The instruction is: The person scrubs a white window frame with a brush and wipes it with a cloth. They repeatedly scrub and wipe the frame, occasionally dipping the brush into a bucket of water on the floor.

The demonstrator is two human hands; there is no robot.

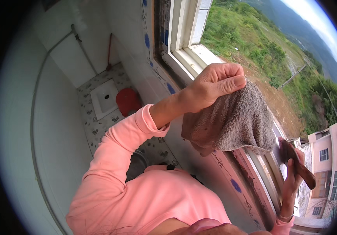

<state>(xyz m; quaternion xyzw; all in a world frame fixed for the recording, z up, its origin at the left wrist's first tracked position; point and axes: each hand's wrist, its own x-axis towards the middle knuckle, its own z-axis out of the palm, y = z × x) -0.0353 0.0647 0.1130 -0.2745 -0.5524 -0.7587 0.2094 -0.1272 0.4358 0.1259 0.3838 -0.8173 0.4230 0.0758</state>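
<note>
My left hand [215, 85] is raised in front of the window, its thumb and curled fingers pinching a grey-brown terry cloth [238, 117]. The cloth hangs in folds over the lower window frame [266, 169]; whether it touches the frame is hard to tell. At the right, by the window opening, my right hand [294, 170] grips a dark wooden-handled tool [302, 169]. The tool's head is partly turned away, so its exact kind is unclear. Its upper end lies close to the cloth's lower right corner.
White window sash [183, 44] stands above my left hand. Below, on the patterned tile floor, are a white squat toilet pan [99, 101], a red bucket [128, 101] and a grey basin [137, 164]. A red-handled stick [109, 53] leans in the corner; a pipe [40, 67] runs along the wall.
</note>
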